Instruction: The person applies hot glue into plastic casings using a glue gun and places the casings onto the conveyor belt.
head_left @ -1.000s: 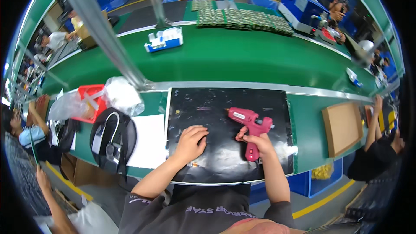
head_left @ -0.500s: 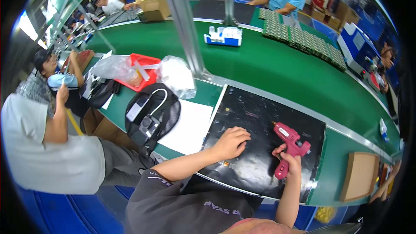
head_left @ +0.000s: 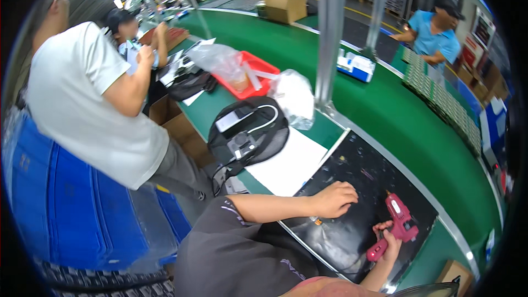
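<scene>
A pink hot glue gun [head_left: 399, 214] is gripped by its handle in my right hand [head_left: 389, 243], its nozzle tilted toward the far side. It is held over the right part of a black work mat [head_left: 352, 247]. My left hand [head_left: 333, 200] rests palm down on the mat's left part, holding nothing, its fingers loosely bent and a little apart. A small orange-and-white bit [head_left: 315, 220] lies near my left wrist. White paper [head_left: 289, 165] sits under the mat's left side, partly beneath a black mesh bag [head_left: 220, 146] bearing a small camera-like device [head_left: 242, 145] and a white cable.
A red tray [head_left: 269, 67] and a white plastic bag [head_left: 294, 99] sit beyond the mesh bag. Metal posts [head_left: 331, 38] rise by the green conveyor [head_left: 379, 99]. Circuit boards [head_left: 440, 102] line its far side. A person in a pale shirt [head_left: 93, 104] stands at left. A cardboard box [head_left: 455, 276] is at lower right.
The view has swung left, so the whole bench appears shifted right. My right hand still grips the glue gun, and my left hand stays on the mat.
</scene>
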